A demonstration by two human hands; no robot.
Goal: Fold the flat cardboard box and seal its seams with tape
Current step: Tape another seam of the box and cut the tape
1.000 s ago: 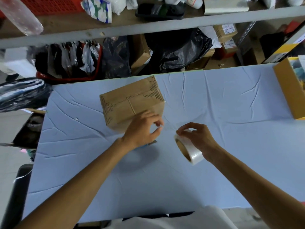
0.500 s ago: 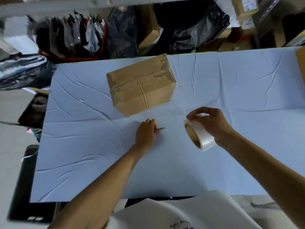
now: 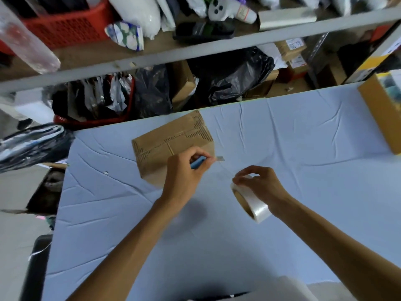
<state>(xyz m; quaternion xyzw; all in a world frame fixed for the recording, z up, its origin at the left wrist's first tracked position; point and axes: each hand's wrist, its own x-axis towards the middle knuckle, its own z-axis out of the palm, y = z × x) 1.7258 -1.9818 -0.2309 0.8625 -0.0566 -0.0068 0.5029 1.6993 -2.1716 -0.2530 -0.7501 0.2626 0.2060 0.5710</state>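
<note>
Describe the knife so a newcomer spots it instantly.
On the pale blue table, just in front of the cardboard box, the left hand grips the knife. Slim blue handle, short grey blade sticking out, unlike the tape roll in the right hand.

Red basket (image 3: pixel 65 31), black plastic bag (image 3: pixel 234 77), yellow box (image 3: pixel 382 120), creased blue tablecloth (image 3: pixel 303 148)
</note>
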